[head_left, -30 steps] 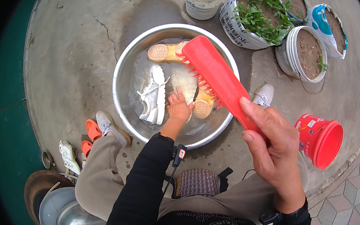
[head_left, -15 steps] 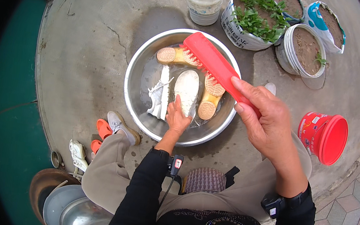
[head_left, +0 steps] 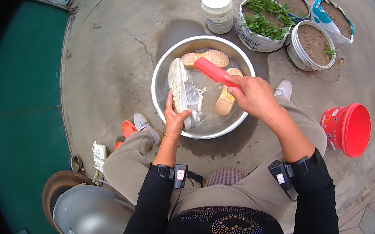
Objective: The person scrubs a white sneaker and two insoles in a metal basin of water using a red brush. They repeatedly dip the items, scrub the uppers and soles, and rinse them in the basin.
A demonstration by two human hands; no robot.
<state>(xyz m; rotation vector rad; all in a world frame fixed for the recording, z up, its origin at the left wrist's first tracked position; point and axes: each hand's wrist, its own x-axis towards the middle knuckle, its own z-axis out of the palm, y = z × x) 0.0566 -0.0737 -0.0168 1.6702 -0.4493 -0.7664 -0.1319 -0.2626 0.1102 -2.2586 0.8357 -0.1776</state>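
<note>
My left hand [head_left: 175,118] is closed around the lower end of a white sneaker [head_left: 178,84]. The sneaker is tilted up at the left side of a round metal basin [head_left: 157,77], its pale sole turned leftward. Grey-white upper and loose laces show against its right side; I cannot tell whether these belong to a second sneaker. In my right hand [head_left: 256,96] is a red scrubbing brush [head_left: 214,71], bristles down, held over the basin apart from the sneaker. Two yellow shoes with tan soles up, a far shoe [head_left: 216,58] and a right-hand shoe [head_left: 224,104], lie in the shallow water.
Beyond the basin stand a white lidded bucket [head_left: 218,13], a leafy planter [head_left: 262,25] and a soil-filled bucket [head_left: 310,48]. A red bucket [head_left: 354,130] lies tipped at right. Nearer left are orange slippers [head_left: 128,129], white shoes [head_left: 99,153] and stacked basins [head_left: 87,207].
My left hand has lifted and tilted a white sneaker toward the basin's left. The brush in my right hand has gone lower, nearer the basin. The view has shifted somewhat.
</note>
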